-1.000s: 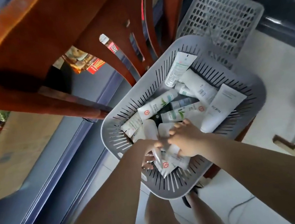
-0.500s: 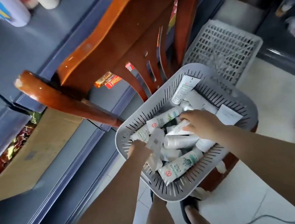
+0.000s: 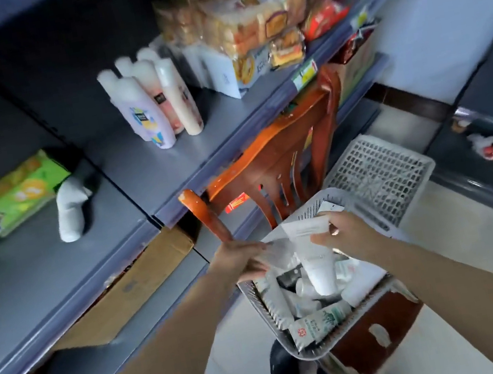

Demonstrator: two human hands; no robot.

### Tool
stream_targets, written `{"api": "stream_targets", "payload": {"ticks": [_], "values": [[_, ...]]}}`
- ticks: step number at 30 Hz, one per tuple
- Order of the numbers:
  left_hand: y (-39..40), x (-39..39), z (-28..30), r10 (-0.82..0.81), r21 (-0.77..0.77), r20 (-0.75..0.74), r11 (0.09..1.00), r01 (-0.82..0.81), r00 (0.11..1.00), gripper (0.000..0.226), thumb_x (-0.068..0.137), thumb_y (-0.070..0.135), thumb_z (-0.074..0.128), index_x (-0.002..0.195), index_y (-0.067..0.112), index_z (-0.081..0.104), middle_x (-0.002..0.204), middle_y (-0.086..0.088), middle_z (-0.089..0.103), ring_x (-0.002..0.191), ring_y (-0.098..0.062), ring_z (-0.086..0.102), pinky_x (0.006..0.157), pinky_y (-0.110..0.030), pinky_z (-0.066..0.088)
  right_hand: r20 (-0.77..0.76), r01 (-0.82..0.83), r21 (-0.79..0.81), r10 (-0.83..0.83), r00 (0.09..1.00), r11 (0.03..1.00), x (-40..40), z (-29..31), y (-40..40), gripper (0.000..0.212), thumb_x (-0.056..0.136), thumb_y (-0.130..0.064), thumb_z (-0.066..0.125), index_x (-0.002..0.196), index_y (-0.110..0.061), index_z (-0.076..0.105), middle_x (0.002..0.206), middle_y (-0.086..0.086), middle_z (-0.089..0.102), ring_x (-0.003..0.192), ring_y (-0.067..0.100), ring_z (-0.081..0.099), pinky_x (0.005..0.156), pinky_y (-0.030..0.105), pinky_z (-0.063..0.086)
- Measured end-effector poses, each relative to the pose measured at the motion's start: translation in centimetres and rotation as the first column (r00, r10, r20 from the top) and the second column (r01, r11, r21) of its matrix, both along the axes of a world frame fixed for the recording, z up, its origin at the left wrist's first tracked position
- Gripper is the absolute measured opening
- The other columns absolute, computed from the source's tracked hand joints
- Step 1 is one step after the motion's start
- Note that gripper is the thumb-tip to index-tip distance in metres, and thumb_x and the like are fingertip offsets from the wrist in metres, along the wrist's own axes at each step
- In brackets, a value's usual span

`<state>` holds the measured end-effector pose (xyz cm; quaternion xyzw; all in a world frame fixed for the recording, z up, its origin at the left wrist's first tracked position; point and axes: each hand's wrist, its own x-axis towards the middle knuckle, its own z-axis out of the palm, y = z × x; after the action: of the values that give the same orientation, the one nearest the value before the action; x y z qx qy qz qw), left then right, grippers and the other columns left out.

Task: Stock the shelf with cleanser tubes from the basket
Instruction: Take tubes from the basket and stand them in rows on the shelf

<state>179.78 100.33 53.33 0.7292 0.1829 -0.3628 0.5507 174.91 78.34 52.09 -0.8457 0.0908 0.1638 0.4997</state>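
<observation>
Above the grey plastic basket [image 3: 303,350] on the brown wooden chair [image 3: 268,150], both hands hold white cleanser tubes. Left hand [image 3: 240,262] has its fingers [image 3: 258,272] wrapped round a blurry white tube [image 3: 277,249]. Right hand [image 3: 344,234] pinches the flat end of a long white tube [image 3: 316,262] (it hangs down into the basket). More tubes lie in the basket. Pale bottles [image 3: 151,104] stand on the grey shelf [image 3: 143,168] nearby.

A small shop: long grey metal shelves [image 3: 143,168] carry white lotion bottles [image 3: 146,112], plastic-wrapped bread packs [image 3: 243,25] and a green carton [image 3: 7,202], with price tags [image 3: 304,72] on the shelf edge.
</observation>
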Motion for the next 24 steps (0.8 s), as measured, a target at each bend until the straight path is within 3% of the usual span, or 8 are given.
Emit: {"api": "stream_targets", "payload": {"ticks": [3,5,9,13,16,18,21,24], "values": [[-0.2,-0.6,4.0,0.090,-0.108,0.064,0.991,-0.083,0.994,0.005,0.084,0.006,0.065,0.081,0.006,0.069,0.063,-0.009,0.068,0.051,-0.015,0.067,0.056,-0.026,0.059,0.111,0.067,0.032,-0.070,0.991,0.997,-0.3,3.7,1.1,0.015,0.085,-0.015,0.065,0.093,-0.025,0.058,0.081,-0.018,0.060,0.076,0.002,0.057,0.063,0.013,0.042],[-0.4,-0.7,6.7,0.135,-0.192,0.087,0.974,-0.117,0.987,0.008,0.079,0.011,0.071,0.082,0.003,0.068,0.062,-0.010,0.069,0.051,-0.016,0.066,0.055,-0.024,0.058,0.178,0.156,0.081,-0.168,0.970,0.984,-0.5,6.0,1.5,0.015,0.085,-0.014,0.065,0.096,-0.021,0.059,0.081,-0.014,0.061,0.075,0.006,0.058,0.064,0.017,0.043],[0.0,-0.9,10.8,0.032,-0.290,0.243,0.956,0.042,0.969,0.031,0.073,0.001,0.074,0.103,0.002,0.064,0.094,-0.016,0.071,0.081,-0.024,0.069,0.074,-0.026,0.058,0.252,0.255,0.153,-0.288,0.924,0.955,-0.7,9.6,1.4,0.019,0.085,-0.015,0.065,0.103,-0.011,0.064,0.084,-0.003,0.064,0.077,0.012,0.057,0.068,0.027,0.043],[-0.1,-1.7,14.2,-0.022,-0.136,0.512,0.985,0.106,0.859,0.022,0.074,0.000,0.074,0.095,0.003,0.068,0.076,-0.007,0.072,0.064,-0.015,0.068,0.062,-0.023,0.058,0.321,0.224,0.182,-0.273,0.907,0.957,-0.7,13.6,0.9,0.017,0.085,-0.013,0.065,0.101,-0.018,0.063,0.102,0.002,0.067,0.087,0.013,0.061,0.081,0.036,0.049],[-0.2,-2.1,18.0,-0.029,-0.039,0.650,0.997,0.071,0.759,0.011,0.078,0.010,0.073,0.069,0.014,0.068,0.048,0.006,0.064,0.042,-0.005,0.058,0.048,-0.017,0.050,0.401,0.139,0.161,-0.194,0.896,0.977,-0.3,17.4,0.7,0.023,0.086,-0.017,0.063,0.109,-0.019,0.061,0.106,-0.005,0.064,0.095,0.011,0.059,0.079,0.032,0.047],[0.2,-2.2,20.8,-0.046,0.011,0.721,0.998,0.055,0.692,0.011,0.082,0.014,0.070,0.071,0.010,0.070,0.040,0.013,0.058,0.036,0.003,0.049,0.042,-0.010,0.040,0.439,0.087,0.168,-0.154,0.885,0.982,0.2,20.3,1.0,0.027,0.088,-0.017,0.062,0.115,-0.015,0.060,0.107,-0.006,0.062,0.097,0.010,0.058,0.080,0.026,0.047],[1.2,-2.4,25.3,-0.049,0.024,0.796,0.998,0.049,0.603,0.015,0.082,0.014,0.069,0.088,0.000,0.073,0.063,0.009,0.069,0.054,0.005,0.059,0.054,-0.012,0.046,0.515,0.001,0.213,-0.113,0.850,0.977,1.1,24.8,2.2,0.017,0.089,-0.014,0.060,0.105,-0.011,0.061,0.096,-0.005,0.063,0.082,0.002,0.057,0.067,0.015,0.046],[2.7,-2.8,29.8,-0.091,0.081,0.870,0.996,0.043,0.484,0.012,0.078,0.013,0.073,0.088,0.008,0.074,0.075,0.006,0.070,0.071,-0.003,0.062,0.069,-0.022,0.050,0.582,-0.070,0.249,-0.091,0.808,0.966,2.0,28.8,3.8,0.017,0.089,-0.017,0.060,0.105,-0.009,0.062,0.098,0.002,0.066,0.088,0.014,0.061,0.073,0.026,0.046]]}}
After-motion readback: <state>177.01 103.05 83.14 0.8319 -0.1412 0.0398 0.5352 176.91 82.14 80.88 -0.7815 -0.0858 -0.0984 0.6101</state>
